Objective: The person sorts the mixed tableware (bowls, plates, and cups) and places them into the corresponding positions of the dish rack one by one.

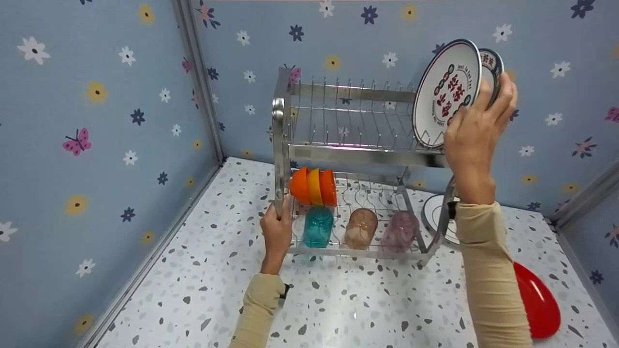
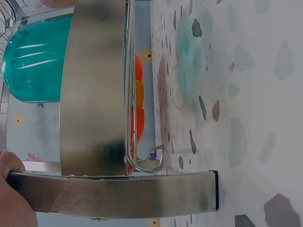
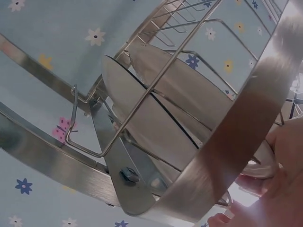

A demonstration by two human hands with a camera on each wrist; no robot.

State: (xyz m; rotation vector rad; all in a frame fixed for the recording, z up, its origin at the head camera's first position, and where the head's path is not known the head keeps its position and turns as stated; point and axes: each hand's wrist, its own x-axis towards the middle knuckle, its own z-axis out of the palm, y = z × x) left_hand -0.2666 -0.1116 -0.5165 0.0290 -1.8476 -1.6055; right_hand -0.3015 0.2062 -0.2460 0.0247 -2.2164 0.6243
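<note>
The right hand (image 1: 477, 130), the nearer, grasps the large plate (image 1: 445, 94), upright left of its fingers, together with the small plate (image 1: 490, 64) just behind them. The left hand (image 1: 277, 232) grips the rack (image 1: 279, 159).

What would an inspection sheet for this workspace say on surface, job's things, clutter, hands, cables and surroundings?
Surface: speckled white tabletop.
Job's things: metal dish rack; larger plate and smaller plate on edge at its upper right; three bowls on their sides and three tumblers in the lower tier.
Clutter: white plate by the rack's right leg; red object partly hidden by the right sleeve.
Left hand: grips the rack's left side.
Right hand: grips the larger plate's edge.
Cables: nothing seen.
Surroundings: blue floral walls left, behind and right.
</note>
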